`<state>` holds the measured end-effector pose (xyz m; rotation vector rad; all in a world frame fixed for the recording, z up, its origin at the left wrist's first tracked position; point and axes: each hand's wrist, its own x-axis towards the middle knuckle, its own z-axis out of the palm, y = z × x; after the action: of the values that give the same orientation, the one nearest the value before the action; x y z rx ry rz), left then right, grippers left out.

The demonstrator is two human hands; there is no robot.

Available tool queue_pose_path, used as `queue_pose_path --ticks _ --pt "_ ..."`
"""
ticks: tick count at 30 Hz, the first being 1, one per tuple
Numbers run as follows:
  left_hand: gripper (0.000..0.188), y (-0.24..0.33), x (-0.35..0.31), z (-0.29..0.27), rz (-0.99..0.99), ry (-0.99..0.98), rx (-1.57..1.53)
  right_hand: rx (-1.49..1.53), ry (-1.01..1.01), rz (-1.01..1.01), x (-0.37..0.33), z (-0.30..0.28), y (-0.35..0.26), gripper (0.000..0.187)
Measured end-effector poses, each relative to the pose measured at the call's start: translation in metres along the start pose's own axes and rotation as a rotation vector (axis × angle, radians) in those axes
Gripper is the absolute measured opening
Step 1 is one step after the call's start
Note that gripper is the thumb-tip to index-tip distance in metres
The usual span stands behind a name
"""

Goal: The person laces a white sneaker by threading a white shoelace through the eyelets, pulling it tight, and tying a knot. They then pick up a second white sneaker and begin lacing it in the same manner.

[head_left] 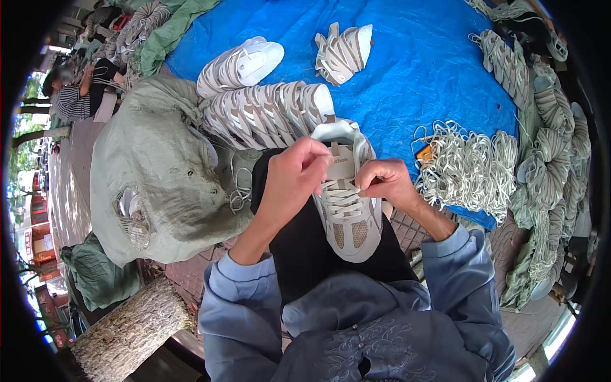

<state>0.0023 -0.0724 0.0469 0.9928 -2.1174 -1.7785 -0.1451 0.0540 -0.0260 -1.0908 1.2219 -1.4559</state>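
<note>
Right hand [387, 183] looks pinched on lace [342, 198] over shoe [354, 232]; left hand [294, 172]: can't tell. Keep crossings flat, tension even.

Single view: head cam, left unit of a worn fisheye pair. Sits above the wearer's chest, looking down and forward, picture upright. Left hand [294, 175] and right hand [387, 181] near mid-frame, close range; shoe [358, 240] at the hands seen from above, toe toward wearer. Below the hands: sleeves [245, 312] and jacket front [391, 344], near the lens. Beyond the hands: blue tarp [414, 76], farther out. Far left of left hand: seated person [75, 102], well off, tilted near the rim. Corners black.
</note>
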Motion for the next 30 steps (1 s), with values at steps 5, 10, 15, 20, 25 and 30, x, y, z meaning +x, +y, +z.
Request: queue_pose_path --ticks 5,10,15,20,25,30 --pt "0.014 -0.013 -0.023 0.026 0.058 -0.212 0.353 -0.100 -0.069 -0.146 -0.006 0.000 0.004 0.018" --pt "0.010 -0.020 -0.009 0.022 0.076 -0.327 0.356 -0.167 -0.081 -0.188 -0.008 0.000 0.002 0.017" --pt "0.009 -0.022 0.005 0.017 0.329 -0.299 0.668 -0.201 -0.046 -0.146 0.000 0.004 -0.002 0.014" --pt "0.014 -0.038 -0.006 0.029 0.692 0.112 0.953 -0.266 0.031 0.102 0.005 0.008 -0.013 0.014" --pt "0.017 -0.048 0.001 0.037 0.858 0.424 0.939 -0.668 0.037 0.006 0.011 0.011 -0.033 0.017" --pt "0.016 -0.048 0.005 0.049 0.871 0.510 0.845 -0.333 -0.006 0.343 0.022 0.003 -0.039 0.016"
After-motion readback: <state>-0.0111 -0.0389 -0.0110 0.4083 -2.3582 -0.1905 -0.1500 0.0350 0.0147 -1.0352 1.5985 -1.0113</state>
